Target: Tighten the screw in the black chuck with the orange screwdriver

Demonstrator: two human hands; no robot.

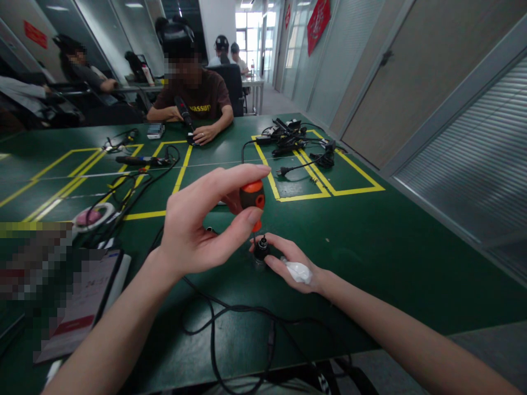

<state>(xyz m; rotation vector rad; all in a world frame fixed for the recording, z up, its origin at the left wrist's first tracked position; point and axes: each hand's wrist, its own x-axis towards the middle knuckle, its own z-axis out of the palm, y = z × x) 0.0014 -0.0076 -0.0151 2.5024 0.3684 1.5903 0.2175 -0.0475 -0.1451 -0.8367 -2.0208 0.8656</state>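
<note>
left hand (193, 230): my fingers pinch orange-black stubby screwdriver handle (252, 196), tip down
right hand (288, 263): cradles small black round connector (261, 249), white wad in palm
progress: tip seated, screw state unclear

We see a green bench (370, 241) marked with yellow tape lines (329, 192); on it lie black cables (214, 323), a heap of adapters (288, 137) and a booklet (78, 302).
</note>
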